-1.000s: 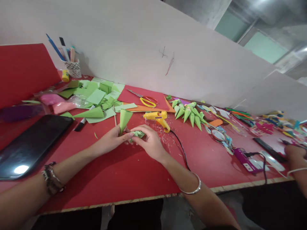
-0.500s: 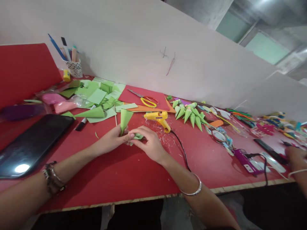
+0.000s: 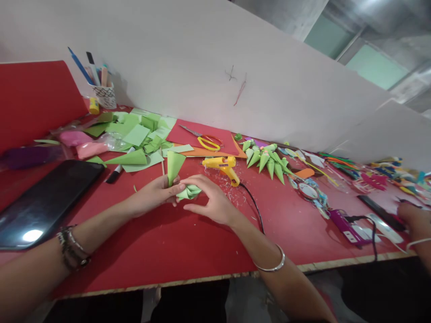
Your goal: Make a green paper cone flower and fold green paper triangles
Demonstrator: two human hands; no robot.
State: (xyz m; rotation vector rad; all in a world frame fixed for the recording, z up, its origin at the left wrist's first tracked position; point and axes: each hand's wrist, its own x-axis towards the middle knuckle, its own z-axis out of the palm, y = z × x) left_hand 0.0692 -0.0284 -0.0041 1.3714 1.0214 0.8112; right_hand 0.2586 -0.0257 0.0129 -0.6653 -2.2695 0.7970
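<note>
My left hand (image 3: 158,193) is closed on a green paper cone (image 3: 175,165), whose wide end points up out of the fingers. A folded, layered piece of light green paper (image 3: 190,192) sticks out to the right of the same hand, beside the thumb; whether it joins the cone is hidden by my fingers. My right hand (image 3: 213,199) rests its fingertips along the top of this folded piece, with the thumb spread away below it. Behind my hands, a yellow glue gun (image 3: 220,164) lies on the red table (image 3: 161,251).
Green paper sheets and scraps (image 3: 138,134) pile up at back left, near a black phone (image 3: 50,202). Scissors (image 3: 208,142) lie on red paper. Several green paper cones (image 3: 266,159) cluster right of the glue gun. Another person's hand (image 3: 412,213) is at far right.
My right thumb has let go of the folded paper and spread downward. The folded piece has turned and shows more of its layers. The cone has shifted slightly left.
</note>
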